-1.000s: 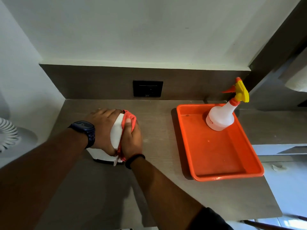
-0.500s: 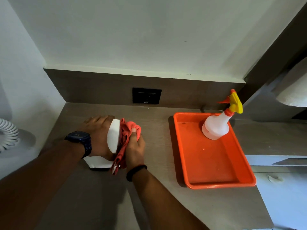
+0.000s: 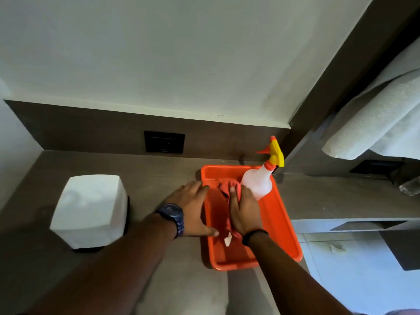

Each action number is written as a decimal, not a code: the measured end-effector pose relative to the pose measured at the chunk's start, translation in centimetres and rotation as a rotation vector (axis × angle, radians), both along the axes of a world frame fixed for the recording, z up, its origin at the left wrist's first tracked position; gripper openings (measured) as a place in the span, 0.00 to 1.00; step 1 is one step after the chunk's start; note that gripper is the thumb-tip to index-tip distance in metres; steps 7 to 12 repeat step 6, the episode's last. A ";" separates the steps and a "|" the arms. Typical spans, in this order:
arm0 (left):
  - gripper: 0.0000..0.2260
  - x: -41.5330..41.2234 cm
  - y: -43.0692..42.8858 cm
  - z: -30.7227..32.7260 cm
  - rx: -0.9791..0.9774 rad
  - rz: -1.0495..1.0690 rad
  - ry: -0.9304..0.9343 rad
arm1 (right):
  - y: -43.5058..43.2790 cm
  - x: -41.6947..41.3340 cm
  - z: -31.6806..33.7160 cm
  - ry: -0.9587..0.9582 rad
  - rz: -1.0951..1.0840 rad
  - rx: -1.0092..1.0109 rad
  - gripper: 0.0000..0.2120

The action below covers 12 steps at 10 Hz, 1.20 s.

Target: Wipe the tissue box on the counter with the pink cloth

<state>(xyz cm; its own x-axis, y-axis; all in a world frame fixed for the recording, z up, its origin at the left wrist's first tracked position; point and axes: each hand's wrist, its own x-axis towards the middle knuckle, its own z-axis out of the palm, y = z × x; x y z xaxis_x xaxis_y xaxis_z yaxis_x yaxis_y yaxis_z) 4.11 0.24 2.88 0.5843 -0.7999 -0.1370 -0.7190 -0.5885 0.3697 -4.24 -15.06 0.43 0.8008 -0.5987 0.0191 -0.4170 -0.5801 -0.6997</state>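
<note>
The white tissue box (image 3: 89, 210) stands alone on the grey counter at the left, with no hand on it. My right hand (image 3: 245, 212) is over the orange tray (image 3: 277, 223) and holds the bunched pink cloth (image 3: 227, 189), whose tail with a white tag hangs below my palm. My left hand (image 3: 193, 208), a dark watch on its wrist, is spread flat with fingers apart over the tray's left rim, right beside the cloth and holding nothing.
A white spray bottle (image 3: 259, 180) with a yellow and orange trigger stands in the tray's far right corner. A black wall socket (image 3: 164, 142) is set in the dark backsplash. White towels (image 3: 375, 123) hang at the upper right. The counter ends just right of the tray.
Both hands left the tissue box and moved right to the orange tray, the right one carrying the pink cloth. The left hand let go of the box, which now stands free.
</note>
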 end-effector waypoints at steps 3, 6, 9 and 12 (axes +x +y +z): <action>0.60 -1.8 -2.7 -4.9 0.212 0.010 0.003 | -0.4 -0.9 -5.2 0.632 0.424 -0.360 0.28; 0.58 0.1 -1.2 -1.9 0.070 0.096 -0.040 | -1.4 0.2 -1.0 0.221 0.289 -0.205 0.29; 0.58 0.1 -1.2 -1.9 0.070 0.096 -0.040 | -1.4 0.2 -1.0 0.221 0.289 -0.205 0.29; 0.58 0.1 -1.2 -1.9 0.070 0.096 -0.040 | -1.4 0.2 -1.0 0.221 0.289 -0.205 0.29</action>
